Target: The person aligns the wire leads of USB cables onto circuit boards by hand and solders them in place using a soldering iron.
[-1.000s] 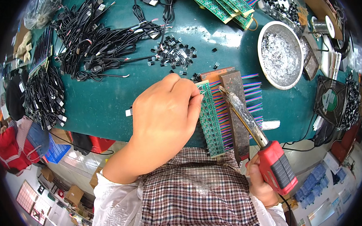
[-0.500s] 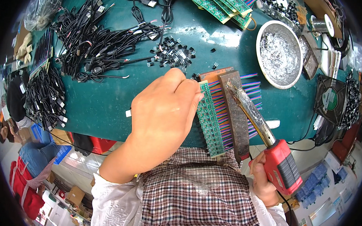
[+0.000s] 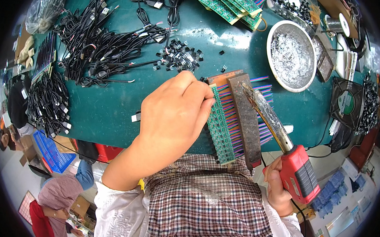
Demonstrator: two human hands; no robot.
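My left hand [image 3: 175,111] is closed in a pinch at the upper left corner of a green circuit board panel [image 3: 222,130]; whatever sits between its fingertips is hidden. Rows of thin multicoloured wires [image 3: 265,94] run from the panel's right side beneath a dark, rough metal bar [image 3: 246,121]. Bar and panel rest on a brown block [image 3: 225,76] at the table's front edge. My right hand [image 3: 278,190] grips the red handle of a soldering iron [image 3: 298,172]. Its metal barrel slants up and left, with the tip above the bar's upper end.
Small black parts [image 3: 180,54] lie heaped beyond my left hand. Black USB cables [image 3: 112,43] spread across the left. A white-rimmed bowl [image 3: 270,58] with silvery residue stands right, near a solder spool [image 3: 339,24] and a fan [image 3: 346,102]. More circuit boards [image 3: 228,10] are stacked at the back.
The soldering iron and right hand have shifted very slightly to the right. My left hand stays at the panel's corner. In the lower left background, another person has moved.
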